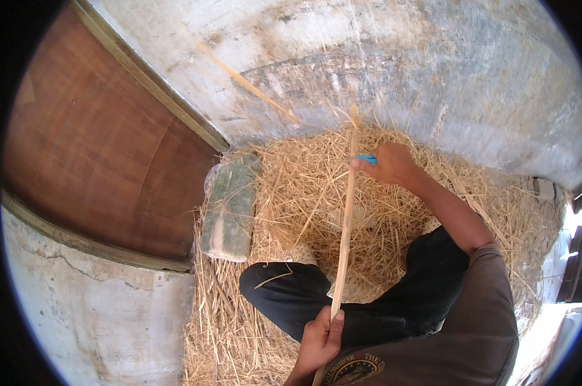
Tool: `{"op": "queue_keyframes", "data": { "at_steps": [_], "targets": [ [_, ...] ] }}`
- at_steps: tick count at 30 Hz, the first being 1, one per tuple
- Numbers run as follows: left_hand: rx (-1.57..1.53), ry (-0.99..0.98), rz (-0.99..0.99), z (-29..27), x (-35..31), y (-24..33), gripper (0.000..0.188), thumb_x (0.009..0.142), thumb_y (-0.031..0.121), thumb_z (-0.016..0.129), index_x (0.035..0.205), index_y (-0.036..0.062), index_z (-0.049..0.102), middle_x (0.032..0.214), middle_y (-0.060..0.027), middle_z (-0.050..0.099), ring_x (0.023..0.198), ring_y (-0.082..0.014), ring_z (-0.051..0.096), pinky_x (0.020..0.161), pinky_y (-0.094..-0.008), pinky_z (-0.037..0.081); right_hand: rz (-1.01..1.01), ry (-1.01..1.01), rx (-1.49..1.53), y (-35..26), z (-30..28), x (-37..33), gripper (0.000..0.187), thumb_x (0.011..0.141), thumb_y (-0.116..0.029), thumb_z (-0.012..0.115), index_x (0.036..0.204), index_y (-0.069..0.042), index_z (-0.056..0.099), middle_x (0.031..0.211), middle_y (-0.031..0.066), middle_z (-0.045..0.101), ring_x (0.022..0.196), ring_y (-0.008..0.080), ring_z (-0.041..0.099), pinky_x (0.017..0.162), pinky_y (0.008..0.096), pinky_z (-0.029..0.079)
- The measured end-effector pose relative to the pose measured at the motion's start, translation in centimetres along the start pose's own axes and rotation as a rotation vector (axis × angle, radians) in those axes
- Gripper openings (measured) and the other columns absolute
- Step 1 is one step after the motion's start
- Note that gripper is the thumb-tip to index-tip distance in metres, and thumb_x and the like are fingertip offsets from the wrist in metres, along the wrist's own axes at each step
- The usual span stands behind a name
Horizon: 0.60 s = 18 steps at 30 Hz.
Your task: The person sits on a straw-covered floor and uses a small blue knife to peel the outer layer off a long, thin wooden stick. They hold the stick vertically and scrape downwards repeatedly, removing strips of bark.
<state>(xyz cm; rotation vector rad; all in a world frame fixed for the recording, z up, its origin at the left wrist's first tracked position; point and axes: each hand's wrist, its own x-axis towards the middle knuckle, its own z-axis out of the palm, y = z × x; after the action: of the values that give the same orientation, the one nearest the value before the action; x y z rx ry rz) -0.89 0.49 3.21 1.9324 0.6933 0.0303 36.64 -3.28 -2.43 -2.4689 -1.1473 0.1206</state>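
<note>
A pale wooden stick slants between the person's knees, held up over the straw on the floor, its far end close to the wall at the straw's far edge and its near end running down past the person's shirt. The left hand is closed around the near part of the stick, thumb lying along it. The right hand is curled on a small blue tool set against the stick near its far end; its cutting edge is hidden. A blurred, thin pale strip shows in front of the wall, and loose slivers stand about the stick's tip.

The step in hand looks like shaving the stick lengthwise. Another stroke would call for a firm left hold, the tool kept at a shallow angle, and clearance from the knees. A greenish block lies by the straw's left edge, beside the brown door.
</note>
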Motion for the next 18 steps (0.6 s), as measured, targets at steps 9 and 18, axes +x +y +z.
{"op": "queue_keyframes", "data": {
  "at_steps": [9,18],
  "targets": [
    [0.157,0.105,0.042,-0.7,1.0,0.9,0.018,0.095,0.016,0.052,0.084,0.0029,0.049,0.051,-0.0168,0.048,0.049,-0.0384,0.056,0.044,-0.041,0.041,-0.296,-0.087,-0.019,-3.9,0.9,-2.9,0.074,0.08,-0.076,0.047,0.055,-0.007,0.057,0.043,0.0056,0.045,0.04,0.0226,0.048,0.043,0.0428,0.04],
    [0.051,0.079,-0.034,0.0,0.1,0.2,0.028,0.095,0.022,0.052,0.077,0.0016,0.046,0.052,-0.0122,0.044,0.046,-0.0157,0.046,0.046,-0.0336,0.037,-0.145,-0.005,0.126,-1.0,1.3,-0.9,0.075,0.087,-0.074,0.037,0.051,-0.009,0.049,0.042,0.0028,0.041,0.039,0.0178,0.043,0.038,0.037,0.034]
  ]
}}
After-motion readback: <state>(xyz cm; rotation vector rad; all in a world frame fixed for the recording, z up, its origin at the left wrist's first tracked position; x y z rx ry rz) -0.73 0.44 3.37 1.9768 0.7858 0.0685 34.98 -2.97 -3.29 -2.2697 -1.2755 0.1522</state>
